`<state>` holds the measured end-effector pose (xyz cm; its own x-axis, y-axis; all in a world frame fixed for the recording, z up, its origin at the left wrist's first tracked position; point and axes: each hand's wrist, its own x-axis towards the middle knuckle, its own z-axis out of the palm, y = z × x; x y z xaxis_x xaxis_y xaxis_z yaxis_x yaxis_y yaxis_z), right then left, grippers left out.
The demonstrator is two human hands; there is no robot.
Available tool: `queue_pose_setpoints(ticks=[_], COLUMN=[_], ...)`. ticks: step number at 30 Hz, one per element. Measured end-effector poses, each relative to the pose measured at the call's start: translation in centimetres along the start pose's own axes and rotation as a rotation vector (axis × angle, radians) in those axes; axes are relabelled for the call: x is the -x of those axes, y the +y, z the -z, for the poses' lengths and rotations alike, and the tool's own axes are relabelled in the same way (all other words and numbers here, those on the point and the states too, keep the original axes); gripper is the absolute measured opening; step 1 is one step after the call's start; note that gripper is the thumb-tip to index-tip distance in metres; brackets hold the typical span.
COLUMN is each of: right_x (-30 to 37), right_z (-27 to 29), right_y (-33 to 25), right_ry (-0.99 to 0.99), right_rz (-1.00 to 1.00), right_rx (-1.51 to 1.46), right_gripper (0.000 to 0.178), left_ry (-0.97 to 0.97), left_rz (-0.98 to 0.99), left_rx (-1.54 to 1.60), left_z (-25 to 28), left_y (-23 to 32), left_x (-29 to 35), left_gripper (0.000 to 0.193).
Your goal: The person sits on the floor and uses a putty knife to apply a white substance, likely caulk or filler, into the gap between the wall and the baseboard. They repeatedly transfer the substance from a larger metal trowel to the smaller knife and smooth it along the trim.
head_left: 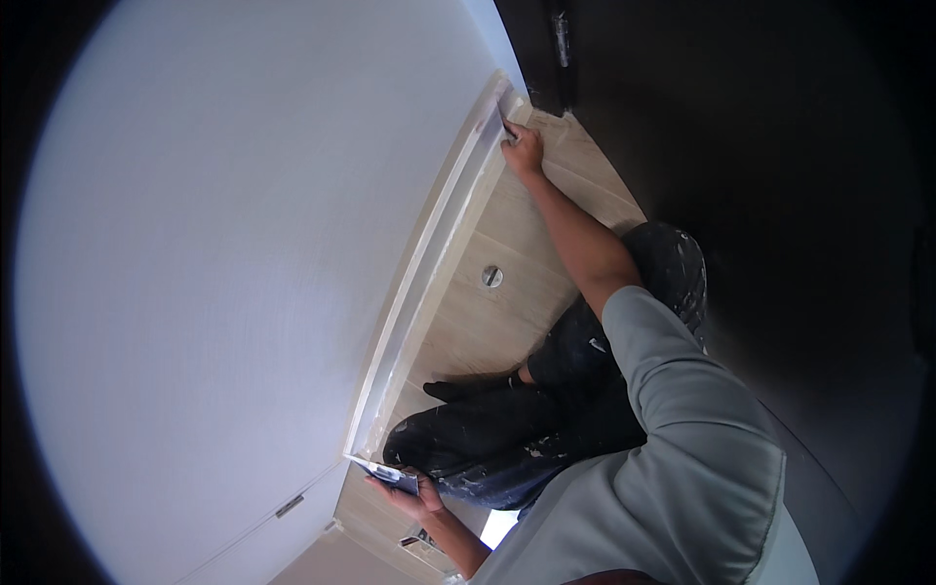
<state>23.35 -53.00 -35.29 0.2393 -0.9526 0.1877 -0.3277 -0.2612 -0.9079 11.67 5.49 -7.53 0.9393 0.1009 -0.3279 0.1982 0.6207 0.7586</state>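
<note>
My right hand [525, 149] reaches to the far end of a long white skirting board [414, 268], closed round a scraper [504, 119] whose thin blade rests against the board. Most of its handle is hidden in the fingers. Near the board's close end, my left hand [411, 496] supports a flat dark plate [392, 477] with white paste on it, its fingers wrapped underneath. The board runs along the foot of the white wall [224, 214], with white smears along its lower edge.
A round metal fitting [492, 276] sits in the tiled floor [468, 317]. My bent legs in stained dark trousers [507, 439] lie close to the board. A dark door [741, 117] stands at the right. Behind my left wrist is a small object [419, 542] I cannot make out.
</note>
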Motion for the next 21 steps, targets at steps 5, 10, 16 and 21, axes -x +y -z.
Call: queue_pose_setpoints(ticks=[5, 10, 16, 21], right_x=[3.3, 7.0, 7.6, 3.4], right_z=[0.2, 0.1, 1.4, 2.6], right_y=[-0.7, -1.9, -2.1, -2.4], right_ry=[-0.099, -0.093, 0.049, 0.224], right_rz=[0.021, 0.115, -0.176, 0.013], right_rx=[-0.021, -0.039, -0.042, -0.001], right_gripper=[0.049, 0.048, 0.037, 0.038], left_ry=[0.017, -0.048, -0.084, -0.019], left_rz=[0.049, 0.035, 0.045, 0.056], left_rx=[0.087, 0.079, 0.038, 0.06], left_z=[0.6, 1.0, 1.2, 1.6], left_y=[0.0, 0.1, 0.4, 0.3], left_x=[-0.4, -0.4, 0.0, -0.3], left_gripper=[0.026, 0.027, 0.026, 0.025])
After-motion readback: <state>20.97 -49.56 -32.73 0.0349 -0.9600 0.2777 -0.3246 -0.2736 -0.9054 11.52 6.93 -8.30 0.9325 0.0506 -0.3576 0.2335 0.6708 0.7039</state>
